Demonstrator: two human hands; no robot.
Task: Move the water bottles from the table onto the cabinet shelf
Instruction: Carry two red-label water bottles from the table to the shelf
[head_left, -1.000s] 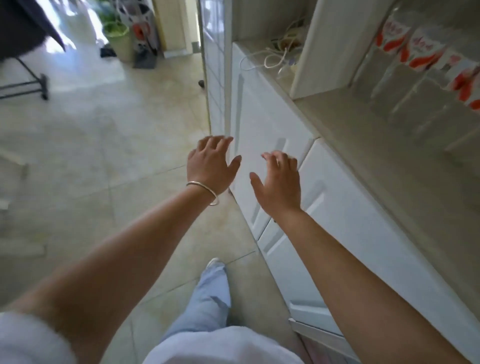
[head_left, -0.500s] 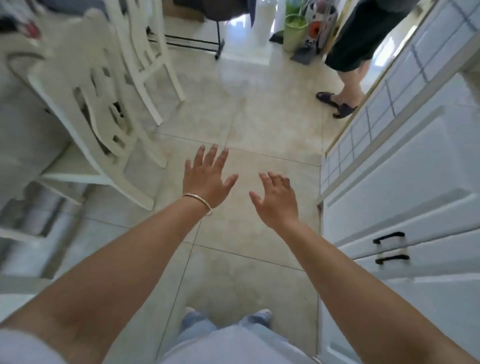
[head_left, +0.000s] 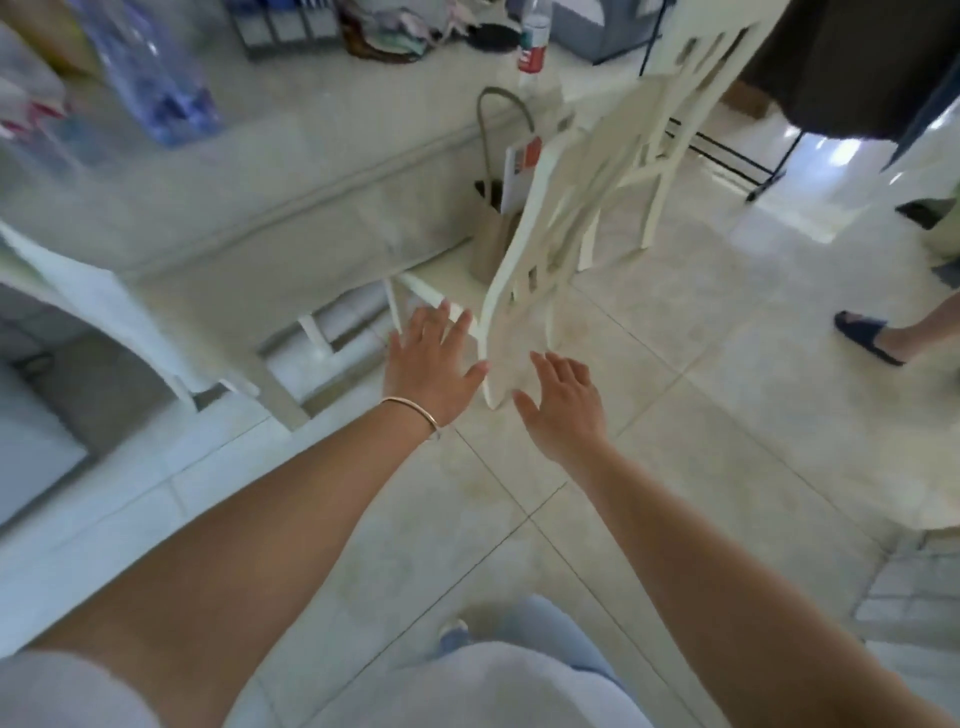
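Observation:
One clear water bottle (head_left: 531, 49) with a red label stands upright near the far edge of the white table (head_left: 291, 166). A blurred pack of clear bottles in plastic wrap (head_left: 156, 78) sits at the table's left end. My left hand (head_left: 431, 371), with a thin bangle on the wrist, and my right hand (head_left: 563, 405) are both stretched out over the floor, fingers spread, holding nothing. Both are well short of the table, close to the back of a white chair (head_left: 561, 223). The cabinet shelf is out of view.
The white chair stands between my hands and the table, with a paper bag (head_left: 498, 228) on its seat. Another person's sandalled foot (head_left: 867, 338) is on the tiled floor at the right. A dark metal stand (head_left: 727, 150) is beyond the chair.
The view has swung left from the cabinet, across the floor, to the table and chair. Both hands stayed outstretched and empty the whole time.

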